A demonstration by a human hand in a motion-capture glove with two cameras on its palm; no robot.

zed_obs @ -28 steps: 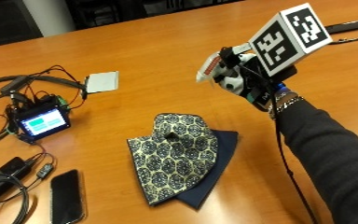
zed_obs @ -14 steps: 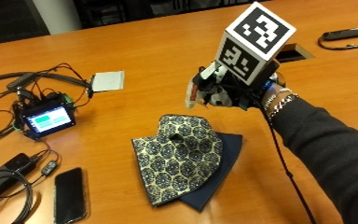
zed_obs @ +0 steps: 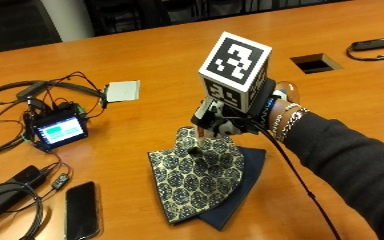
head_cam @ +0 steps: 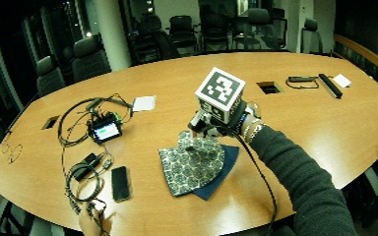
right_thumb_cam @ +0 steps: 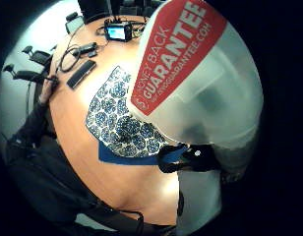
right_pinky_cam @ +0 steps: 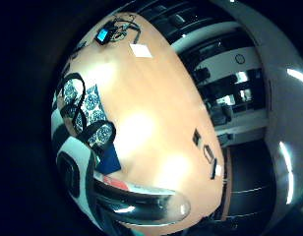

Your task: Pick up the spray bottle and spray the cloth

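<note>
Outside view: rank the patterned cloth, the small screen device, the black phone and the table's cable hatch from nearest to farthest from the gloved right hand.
1. Patterned cloth: just under the gloved right hand.
2. Cable hatch: set in the table beyond the hand; clearly farther than the cloth.
3. Black phone and small screen device: both far off by the cables; too close to call.
</note>
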